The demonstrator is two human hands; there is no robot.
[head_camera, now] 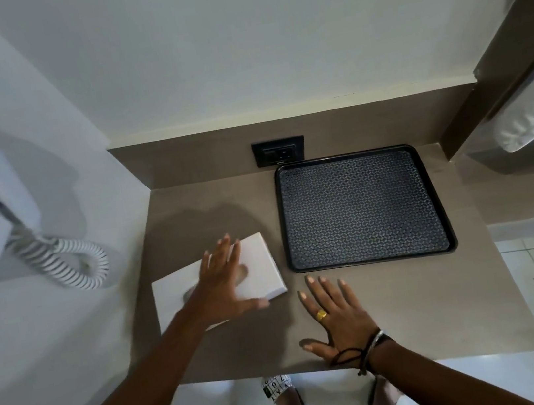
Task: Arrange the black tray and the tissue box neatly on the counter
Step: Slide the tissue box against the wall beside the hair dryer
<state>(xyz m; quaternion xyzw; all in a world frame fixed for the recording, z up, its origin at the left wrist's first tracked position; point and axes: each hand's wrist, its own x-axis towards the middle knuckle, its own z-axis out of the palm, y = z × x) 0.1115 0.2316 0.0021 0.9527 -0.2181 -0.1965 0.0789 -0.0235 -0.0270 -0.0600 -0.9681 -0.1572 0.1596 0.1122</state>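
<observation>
While the black tray (363, 207) lies flat on the right rear part of the brown counter (430, 309), its back edge near the rear wall, we find the white tissue box (261, 265) on the left front part, turned at an angle to the counter edges. The two items are near each other but not touching; a strip of bare counter separates the box's right corner from the tray's left rim.

The left hand (227, 282) rests palm down on top of the tissue box, fingers spread apart and the thumb reaching over the box's near right edge (we cannot tell whether it grips or only presses).

The right hand (336, 318) lies flat and open on the bare counter, fingers spread, just in front of the tray's near left corner and clear of both items. It wears a gold ring (321, 314), and bracelets (373, 346) circle the wrist.

A black wall socket (278, 151) sits in the rear panel just behind the tray's left corner. A white wall-mounted hair dryer with a coiled cord (70, 263) hangs on the left wall.
</observation>
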